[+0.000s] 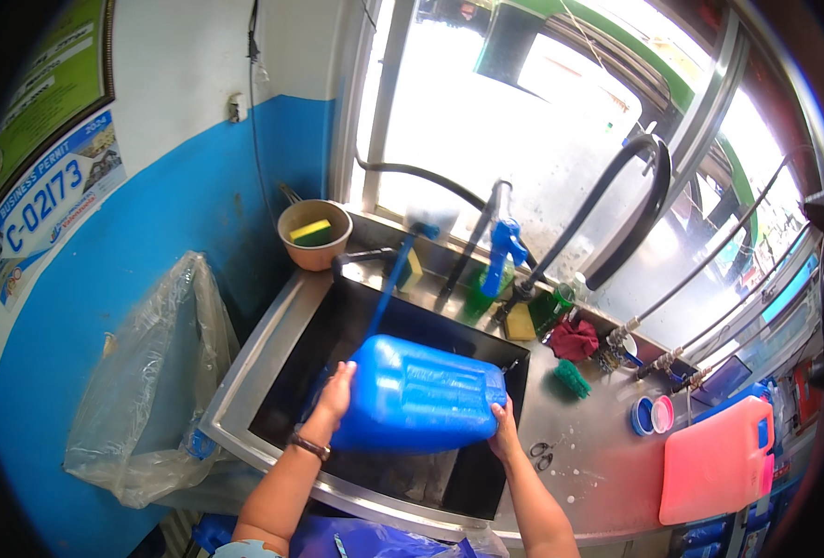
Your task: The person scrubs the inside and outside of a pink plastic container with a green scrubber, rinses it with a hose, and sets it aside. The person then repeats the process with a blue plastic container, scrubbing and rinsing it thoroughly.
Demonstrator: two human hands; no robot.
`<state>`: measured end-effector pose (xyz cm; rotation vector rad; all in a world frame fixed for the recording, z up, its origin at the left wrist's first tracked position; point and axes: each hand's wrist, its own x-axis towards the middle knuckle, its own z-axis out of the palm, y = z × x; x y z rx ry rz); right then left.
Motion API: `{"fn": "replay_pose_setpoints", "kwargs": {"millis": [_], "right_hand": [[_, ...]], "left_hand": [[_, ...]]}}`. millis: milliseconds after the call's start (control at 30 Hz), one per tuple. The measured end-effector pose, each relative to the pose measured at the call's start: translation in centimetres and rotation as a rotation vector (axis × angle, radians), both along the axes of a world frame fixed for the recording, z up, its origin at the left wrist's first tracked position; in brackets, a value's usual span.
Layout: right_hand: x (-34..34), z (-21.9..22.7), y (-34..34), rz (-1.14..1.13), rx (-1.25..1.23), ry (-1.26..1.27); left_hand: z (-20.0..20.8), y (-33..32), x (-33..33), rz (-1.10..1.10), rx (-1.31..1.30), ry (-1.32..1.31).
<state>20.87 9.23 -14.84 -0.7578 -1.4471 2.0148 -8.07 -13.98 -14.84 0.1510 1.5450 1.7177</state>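
Note:
A wet blue plastic jerrycan (pixel 426 391) lies on its side above the dark sink basin (pixel 286 358), held between my two hands. My left hand (pixel 335 398) presses against its left end, fingers partly hidden behind it. At the other end, my right hand (pixel 504 428) grips the near right corner. A thin blue tube (pixel 390 286) stands behind the jerrycan's left end. Beyond the basin are a faucet with a blue handle (pixel 505 251) and a tall black spout (pixel 607 186).
Left of the sink hangs a clear plastic bag (pixel 151 391); a pot (pixel 314 256) with a sponge stands at the back left corner. Rightward on the steel counter lie a maroon cloth (pixel 574 340), green brush (pixel 572 379), scissors (pixel 542 456), small round lids (pixel 643 416) and a pink jerrycan (pixel 717 462).

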Motion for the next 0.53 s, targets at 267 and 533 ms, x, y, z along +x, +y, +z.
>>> {"fn": "replay_pose_setpoints", "kwargs": {"millis": [267, 533], "right_hand": [[-10.2, 15.1, -2.3, 0.587, 0.83, -1.26], [-35.8, 44.2, -15.0, 0.424, 1.577, -0.275]], "left_hand": [[5.7, -3.8, 1.1, -0.131, -0.289, 0.815], [4.9, -3.3, 1.4, -0.304, -0.261, 0.74]]}}
